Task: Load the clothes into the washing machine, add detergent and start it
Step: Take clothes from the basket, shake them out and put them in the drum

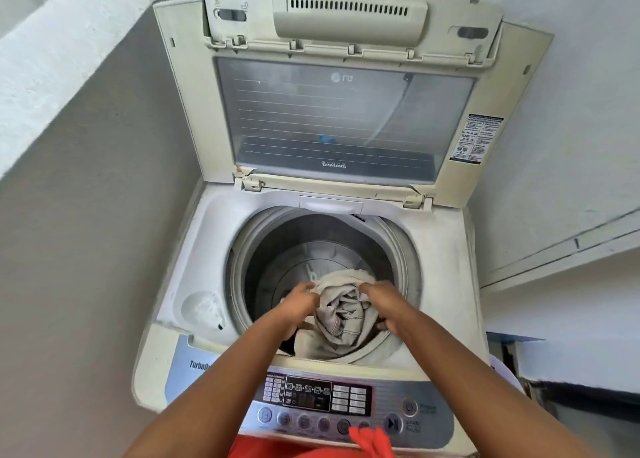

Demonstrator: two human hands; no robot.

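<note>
While both hands, left (300, 306) and right (382, 303), clutch the cloth (341, 310) shut-fisted over the drum (263, 250), its 6 o'clock edge drapes the rim. Released there, I judge it could snag outside.

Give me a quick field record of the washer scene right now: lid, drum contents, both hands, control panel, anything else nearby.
lid: cream top-loader lid with clear window, folded up, open
drum: grey steel drum, holds beige crumpled garment
left hand: left hand gripping the garment's left side
right hand: right hand gripping its right side
panel: silver-blue control panel, display state unclear
nearby: orange-red cloth at bottom edge
detergent: none visible
</note>
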